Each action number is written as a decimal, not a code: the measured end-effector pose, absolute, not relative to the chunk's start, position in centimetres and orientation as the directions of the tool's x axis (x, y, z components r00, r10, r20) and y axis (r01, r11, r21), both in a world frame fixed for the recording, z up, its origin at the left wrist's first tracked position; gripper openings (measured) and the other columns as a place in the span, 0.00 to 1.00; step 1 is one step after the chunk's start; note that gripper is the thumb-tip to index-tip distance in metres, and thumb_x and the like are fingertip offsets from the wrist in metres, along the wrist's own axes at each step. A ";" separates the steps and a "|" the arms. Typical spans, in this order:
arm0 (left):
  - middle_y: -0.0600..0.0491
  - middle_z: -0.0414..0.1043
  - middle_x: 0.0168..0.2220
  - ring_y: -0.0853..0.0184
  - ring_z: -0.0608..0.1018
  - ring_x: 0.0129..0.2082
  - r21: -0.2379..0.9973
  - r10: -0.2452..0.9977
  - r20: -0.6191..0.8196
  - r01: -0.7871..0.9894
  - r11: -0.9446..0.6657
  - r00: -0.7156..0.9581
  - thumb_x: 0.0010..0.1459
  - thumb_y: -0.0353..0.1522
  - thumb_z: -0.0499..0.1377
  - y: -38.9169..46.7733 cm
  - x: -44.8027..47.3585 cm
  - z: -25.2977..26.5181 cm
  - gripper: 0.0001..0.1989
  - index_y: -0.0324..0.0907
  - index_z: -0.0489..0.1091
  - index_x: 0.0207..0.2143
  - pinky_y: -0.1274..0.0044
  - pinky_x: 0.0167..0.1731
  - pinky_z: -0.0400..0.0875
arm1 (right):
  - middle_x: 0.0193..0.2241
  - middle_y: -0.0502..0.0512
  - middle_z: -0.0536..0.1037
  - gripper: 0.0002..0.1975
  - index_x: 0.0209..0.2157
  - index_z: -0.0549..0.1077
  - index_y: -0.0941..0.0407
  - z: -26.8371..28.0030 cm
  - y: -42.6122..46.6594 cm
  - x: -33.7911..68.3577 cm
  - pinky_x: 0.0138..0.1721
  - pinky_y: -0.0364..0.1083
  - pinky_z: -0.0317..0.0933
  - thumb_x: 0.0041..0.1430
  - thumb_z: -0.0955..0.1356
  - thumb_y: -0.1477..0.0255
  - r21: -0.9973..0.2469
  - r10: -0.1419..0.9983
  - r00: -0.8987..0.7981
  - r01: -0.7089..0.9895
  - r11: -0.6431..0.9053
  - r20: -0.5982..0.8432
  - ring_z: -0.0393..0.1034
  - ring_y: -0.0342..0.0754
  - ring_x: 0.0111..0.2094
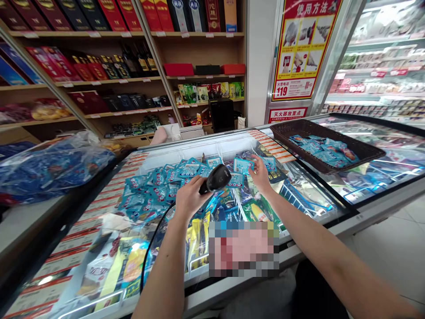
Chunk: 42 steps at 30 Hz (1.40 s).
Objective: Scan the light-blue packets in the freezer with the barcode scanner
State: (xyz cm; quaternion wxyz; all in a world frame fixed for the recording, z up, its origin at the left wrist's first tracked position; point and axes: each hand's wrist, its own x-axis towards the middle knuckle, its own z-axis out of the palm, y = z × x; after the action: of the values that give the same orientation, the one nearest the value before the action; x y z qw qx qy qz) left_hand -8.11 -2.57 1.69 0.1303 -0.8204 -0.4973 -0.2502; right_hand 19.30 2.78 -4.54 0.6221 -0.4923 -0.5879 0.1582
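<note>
My left hand (pixel 190 199) is wrapped round the handle of a black barcode scanner (pixel 219 177), whose head points right. From its handle a black cable (pixel 151 248) runs down toward the front. Between the thumb and fingers of my right hand (pixel 260 177) is a small light-blue snack packet (pixel 241 166), held a little right of the scanner head. Close by, more blue packets (pixel 235 180) lie on the glass top of a chest freezer. To the left of the scanner spreads a large heap of the same packets (pixel 159 184).
At the right, a dark brown basket (pixel 299 156) holds several blue packets (pixel 318 148). Price label strips (pixel 58 252) line the freezer glass. A blue plastic-wrapped bundle (pixel 56 170) lies at the left. Behind stand shelves (pixel 195 77) of boxes. A pixelated patch covers part of the front edge.
</note>
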 end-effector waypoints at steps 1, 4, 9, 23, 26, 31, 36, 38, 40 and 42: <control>0.54 0.73 0.41 0.67 0.76 0.36 0.038 0.752 0.539 0.881 -0.472 0.380 0.54 0.41 0.57 -2.6 -8.1 1.7 0.15 0.46 0.68 0.43 0.79 0.25 0.62 | 0.42 0.56 0.73 0.25 0.53 0.63 0.53 -4.7 3.0 19.4 0.39 0.48 0.63 0.52 0.64 0.71 -0.810 0.777 0.274 0.355 0.466 0.567 0.67 0.47 0.35; 0.53 0.73 0.41 0.66 0.76 0.36 0.023 0.750 0.519 0.871 -0.491 0.410 0.55 0.40 0.56 -2.7 -7.9 1.7 0.14 0.46 0.68 0.43 0.78 0.26 0.63 | 0.36 0.54 0.74 0.18 0.45 0.68 0.54 -5.2 3.6 19.5 0.37 0.49 0.64 0.50 0.65 0.70 -0.852 0.806 0.286 0.261 0.454 0.518 0.68 0.47 0.34; 0.52 0.73 0.41 0.65 0.76 0.37 -0.007 0.743 0.474 0.846 -0.534 0.473 0.56 0.39 0.55 -2.9 -7.3 1.7 0.15 0.47 0.67 0.46 0.77 0.28 0.64 | 0.32 0.52 0.75 0.16 0.38 0.68 0.54 -5.5 4.1 19.6 0.39 0.51 0.67 0.45 0.68 0.67 -0.913 0.872 0.278 0.068 0.401 0.403 0.71 0.49 0.34; 0.53 0.72 0.41 0.65 0.76 0.37 -0.077 0.750 0.439 0.853 -0.517 0.494 0.57 0.38 0.53 -2.8 -7.2 1.5 0.15 0.47 0.67 0.47 0.77 0.26 0.63 | 0.32 0.53 0.75 0.19 0.38 0.68 0.55 -5.3 4.2 19.7 0.41 0.53 0.66 0.41 0.70 0.66 -0.927 0.888 0.317 -0.061 0.369 0.332 0.71 0.50 0.35; 0.53 0.72 0.41 0.65 0.76 0.36 -0.078 0.754 0.436 0.855 -0.512 0.491 0.57 0.39 0.53 -2.9 -7.1 1.4 0.15 0.47 0.67 0.47 0.77 0.26 0.63 | 0.32 0.53 0.75 0.19 0.38 0.68 0.54 -5.4 4.2 19.7 0.40 0.53 0.67 0.41 0.70 0.65 -0.932 0.891 0.311 -0.040 0.360 0.331 0.71 0.50 0.35; 0.52 0.72 0.41 0.65 0.76 0.37 -0.082 0.753 0.437 0.855 -0.512 0.492 0.57 0.38 0.53 -2.9 -7.1 1.4 0.15 0.48 0.67 0.46 0.77 0.26 0.63 | 0.32 0.53 0.75 0.19 0.38 0.68 0.54 -5.6 4.3 19.8 0.39 0.52 0.67 0.43 0.70 0.65 -0.928 0.892 0.291 -0.034 0.371 0.346 0.71 0.50 0.35; 0.52 0.72 0.42 0.65 0.76 0.38 -0.083 0.756 0.445 0.862 -0.500 0.481 0.57 0.39 0.54 -2.9 -7.2 1.4 0.15 0.47 0.67 0.46 0.77 0.26 0.63 | 0.33 0.53 0.75 0.19 0.40 0.67 0.55 -5.4 4.1 19.8 0.40 0.51 0.66 0.44 0.69 0.65 -0.924 0.873 0.341 -0.029 0.381 0.349 0.71 0.48 0.35; 0.52 0.72 0.42 0.65 0.76 0.38 -0.086 0.756 0.451 0.866 -0.492 0.474 0.57 0.39 0.53 -2.9 -7.3 1.4 0.15 0.47 0.67 0.46 0.77 0.26 0.63 | 0.34 0.53 0.75 0.21 0.43 0.66 0.55 -5.2 4.0 20.1 0.40 0.50 0.66 0.45 0.68 0.66 -0.920 0.857 0.368 -0.011 0.392 0.361 0.71 0.48 0.35; 0.51 0.73 0.42 0.64 0.76 0.38 -0.094 0.753 0.458 0.868 -0.487 0.472 0.58 0.39 0.53 -2.9 -7.4 1.5 0.15 0.47 0.67 0.46 0.76 0.26 0.63 | 0.33 0.53 0.75 0.22 0.45 0.66 0.55 -5.0 4.0 20.8 0.37 0.50 0.66 0.46 0.67 0.66 -0.914 0.839 0.381 0.044 0.403 0.389 0.70 0.48 0.34; 0.51 0.73 0.41 0.64 0.76 0.38 -0.103 0.749 0.465 0.869 -0.484 0.473 0.58 0.39 0.53 -2.9 -7.4 1.5 0.15 0.47 0.67 0.47 0.76 0.26 0.63 | 0.32 0.53 0.75 0.21 0.45 0.66 0.55 -5.0 4.1 22.0 0.35 0.49 0.66 0.47 0.66 0.67 -0.906 0.813 0.401 0.146 0.398 0.422 0.70 0.48 0.32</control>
State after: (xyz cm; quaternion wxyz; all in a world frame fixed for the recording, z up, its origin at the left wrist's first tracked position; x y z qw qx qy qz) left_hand -7.38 -2.91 1.50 0.1650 -0.8421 -0.4803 -0.1817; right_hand 21.96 4.12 -5.03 0.6783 -0.4903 -0.4888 0.2460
